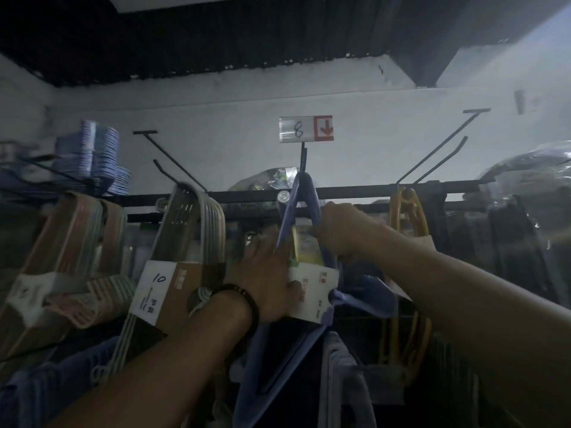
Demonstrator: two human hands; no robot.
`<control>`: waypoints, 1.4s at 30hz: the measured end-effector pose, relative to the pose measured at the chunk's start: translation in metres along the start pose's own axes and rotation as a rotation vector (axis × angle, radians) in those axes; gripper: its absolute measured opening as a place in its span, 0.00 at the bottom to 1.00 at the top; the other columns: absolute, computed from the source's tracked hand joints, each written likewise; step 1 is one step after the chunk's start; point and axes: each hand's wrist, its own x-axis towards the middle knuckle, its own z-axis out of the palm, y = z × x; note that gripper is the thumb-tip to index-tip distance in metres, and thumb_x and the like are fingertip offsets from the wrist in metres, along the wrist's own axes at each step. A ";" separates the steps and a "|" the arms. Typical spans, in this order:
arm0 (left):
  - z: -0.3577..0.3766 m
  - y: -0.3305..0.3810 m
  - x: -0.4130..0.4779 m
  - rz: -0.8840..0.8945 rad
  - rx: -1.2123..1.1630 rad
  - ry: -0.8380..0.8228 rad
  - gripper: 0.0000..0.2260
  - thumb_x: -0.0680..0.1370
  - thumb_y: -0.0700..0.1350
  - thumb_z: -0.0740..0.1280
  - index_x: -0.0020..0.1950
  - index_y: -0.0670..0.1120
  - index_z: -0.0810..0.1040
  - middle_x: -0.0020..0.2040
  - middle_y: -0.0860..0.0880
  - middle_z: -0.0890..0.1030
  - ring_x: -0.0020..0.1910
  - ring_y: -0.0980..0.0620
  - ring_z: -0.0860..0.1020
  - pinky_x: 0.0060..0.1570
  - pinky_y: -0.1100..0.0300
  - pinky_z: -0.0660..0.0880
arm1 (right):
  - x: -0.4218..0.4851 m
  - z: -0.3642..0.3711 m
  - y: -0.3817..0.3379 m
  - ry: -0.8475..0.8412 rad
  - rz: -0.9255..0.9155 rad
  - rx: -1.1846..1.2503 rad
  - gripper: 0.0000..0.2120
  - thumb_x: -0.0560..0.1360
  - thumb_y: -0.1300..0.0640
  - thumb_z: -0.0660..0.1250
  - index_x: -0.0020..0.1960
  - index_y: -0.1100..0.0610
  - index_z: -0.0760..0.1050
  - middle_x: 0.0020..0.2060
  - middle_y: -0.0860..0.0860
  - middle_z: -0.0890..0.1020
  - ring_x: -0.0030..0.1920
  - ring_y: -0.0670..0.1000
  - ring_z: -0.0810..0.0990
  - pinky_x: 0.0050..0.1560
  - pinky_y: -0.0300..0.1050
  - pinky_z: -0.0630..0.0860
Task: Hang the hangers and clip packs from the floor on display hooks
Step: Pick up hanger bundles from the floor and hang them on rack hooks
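1. A single wide-angle view from the person's head.
2. It faces forward and tilts up at the display hooks (304, 157), the wall (216, 118) and the dark ceiling (247, 32).
3. It sits near: both forearms enter from below, and the left hand (268, 282) and right hand (343, 227), on the blue hanger pack (313, 199), fill mid-frame.

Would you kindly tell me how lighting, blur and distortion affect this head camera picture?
Head view: dim and bluish, with pale haze washing out the upper right corner; the price tag reading 8 is fairly sharp; the left hand, right hand and the blue hangers they hold are softly blurred; the pink hangers at the left edge smear.
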 end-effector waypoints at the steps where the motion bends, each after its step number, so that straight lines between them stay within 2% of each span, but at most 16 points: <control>1: -0.007 -0.001 -0.010 0.031 0.016 0.011 0.35 0.79 0.60 0.62 0.83 0.56 0.52 0.84 0.48 0.50 0.81 0.42 0.53 0.75 0.43 0.65 | -0.011 -0.002 -0.004 0.047 0.032 0.037 0.19 0.83 0.46 0.63 0.63 0.61 0.75 0.50 0.52 0.77 0.40 0.49 0.76 0.40 0.44 0.75; 3: -0.022 -0.004 -0.038 0.107 0.017 0.119 0.28 0.78 0.59 0.63 0.77 0.57 0.64 0.79 0.50 0.63 0.77 0.45 0.64 0.70 0.48 0.71 | -0.044 -0.009 -0.020 0.156 0.102 0.143 0.17 0.81 0.46 0.63 0.60 0.58 0.71 0.47 0.53 0.76 0.41 0.53 0.78 0.38 0.49 0.76; 6: -0.047 -0.007 -0.097 0.085 -0.019 0.208 0.23 0.78 0.60 0.61 0.74 0.58 0.68 0.72 0.52 0.72 0.70 0.47 0.71 0.65 0.48 0.75 | -0.097 -0.019 -0.056 0.272 0.047 0.232 0.19 0.80 0.45 0.63 0.65 0.56 0.70 0.51 0.55 0.80 0.47 0.60 0.82 0.46 0.56 0.82; 8: -0.061 -0.014 -0.143 0.054 -0.002 0.216 0.14 0.78 0.60 0.60 0.61 0.58 0.76 0.58 0.54 0.79 0.56 0.49 0.77 0.48 0.53 0.77 | -0.131 -0.021 -0.087 0.261 0.002 0.341 0.15 0.80 0.44 0.64 0.61 0.51 0.75 0.50 0.52 0.82 0.47 0.58 0.82 0.45 0.53 0.81; 9: -0.069 -0.019 -0.171 0.031 0.001 0.183 0.11 0.79 0.59 0.60 0.54 0.57 0.78 0.50 0.56 0.79 0.48 0.52 0.77 0.40 0.56 0.74 | -0.148 -0.021 -0.105 0.227 -0.018 0.451 0.11 0.80 0.43 0.64 0.54 0.49 0.78 0.46 0.50 0.83 0.45 0.55 0.82 0.44 0.52 0.80; 11: -0.077 -0.038 -0.234 -0.046 -0.065 0.041 0.12 0.81 0.59 0.60 0.46 0.56 0.79 0.39 0.56 0.78 0.36 0.58 0.75 0.31 0.57 0.72 | -0.188 -0.014 -0.149 0.143 -0.072 0.662 0.13 0.79 0.44 0.65 0.42 0.50 0.79 0.38 0.48 0.84 0.40 0.50 0.83 0.42 0.53 0.80; 13: -0.079 -0.064 -0.310 -0.195 -0.161 -0.106 0.14 0.81 0.63 0.59 0.46 0.59 0.79 0.37 0.57 0.80 0.32 0.61 0.76 0.29 0.59 0.73 | -0.233 0.002 -0.203 0.004 -0.183 0.776 0.13 0.80 0.44 0.68 0.41 0.51 0.80 0.35 0.48 0.83 0.36 0.46 0.81 0.40 0.52 0.79; 16: -0.074 -0.105 -0.440 -0.392 -0.139 -0.255 0.13 0.79 0.65 0.57 0.48 0.61 0.77 0.40 0.58 0.82 0.35 0.58 0.79 0.34 0.56 0.76 | -0.309 0.041 -0.299 -0.258 -0.387 0.872 0.10 0.81 0.45 0.67 0.45 0.49 0.79 0.37 0.47 0.83 0.37 0.46 0.81 0.39 0.50 0.78; 18: -0.070 -0.125 -0.533 -0.559 -0.200 -0.413 0.06 0.79 0.59 0.63 0.42 0.66 0.75 0.35 0.60 0.80 0.33 0.55 0.78 0.32 0.58 0.73 | -0.362 0.071 -0.366 -0.409 -0.478 0.955 0.10 0.83 0.48 0.66 0.45 0.50 0.78 0.37 0.48 0.81 0.36 0.48 0.80 0.39 0.49 0.77; 20: -0.070 -0.132 -0.627 -0.758 -0.270 -0.508 0.08 0.77 0.56 0.65 0.38 0.66 0.74 0.34 0.59 0.79 0.35 0.56 0.78 0.35 0.59 0.75 | -0.417 0.103 -0.431 -0.542 -0.530 0.974 0.10 0.83 0.49 0.67 0.45 0.50 0.77 0.36 0.46 0.79 0.36 0.46 0.78 0.39 0.47 0.76; 23: -0.071 -0.134 -0.762 -0.983 -0.345 -0.665 0.09 0.79 0.58 0.63 0.46 0.56 0.80 0.43 0.54 0.83 0.42 0.55 0.81 0.45 0.59 0.78 | -0.509 0.150 -0.518 -0.787 -0.635 0.961 0.08 0.82 0.47 0.65 0.45 0.47 0.74 0.39 0.43 0.80 0.40 0.43 0.80 0.43 0.49 0.79; 27: -0.103 -0.135 -0.904 -1.264 -0.443 -0.813 0.12 0.82 0.60 0.62 0.56 0.56 0.81 0.52 0.54 0.84 0.46 0.52 0.81 0.53 0.53 0.80 | -0.622 0.170 -0.610 -1.137 -0.766 0.929 0.07 0.83 0.47 0.65 0.48 0.47 0.76 0.43 0.46 0.82 0.43 0.47 0.81 0.46 0.52 0.80; 31: -0.131 -0.146 -0.991 -1.481 -0.404 -0.821 0.11 0.82 0.56 0.63 0.56 0.53 0.83 0.55 0.50 0.85 0.54 0.49 0.82 0.55 0.55 0.79 | -0.705 0.186 -0.675 -1.393 -0.826 0.871 0.09 0.79 0.45 0.68 0.50 0.51 0.80 0.44 0.45 0.83 0.46 0.46 0.83 0.49 0.51 0.82; 35: -0.128 -0.171 -1.041 -1.586 -0.456 -0.893 0.14 0.85 0.53 0.61 0.65 0.50 0.81 0.63 0.50 0.82 0.58 0.50 0.81 0.56 0.60 0.77 | -0.734 0.211 -0.732 -1.611 -0.852 0.729 0.09 0.79 0.47 0.70 0.54 0.51 0.82 0.52 0.49 0.85 0.52 0.49 0.83 0.57 0.50 0.81; 38: -0.114 -0.201 -1.065 -1.693 -0.517 -0.914 0.13 0.84 0.55 0.62 0.65 0.53 0.79 0.62 0.52 0.82 0.56 0.54 0.81 0.58 0.58 0.79 | -0.728 0.248 -0.779 -1.656 -0.866 0.698 0.06 0.80 0.48 0.68 0.50 0.50 0.80 0.50 0.50 0.85 0.50 0.50 0.83 0.56 0.53 0.81; 42: -0.084 -0.263 -1.086 -1.743 -0.534 -1.040 0.14 0.83 0.58 0.62 0.64 0.56 0.79 0.62 0.53 0.82 0.56 0.56 0.80 0.61 0.55 0.79 | -0.709 0.317 -0.850 -1.721 -0.829 0.655 0.13 0.82 0.47 0.66 0.57 0.55 0.80 0.53 0.52 0.84 0.53 0.52 0.82 0.59 0.52 0.80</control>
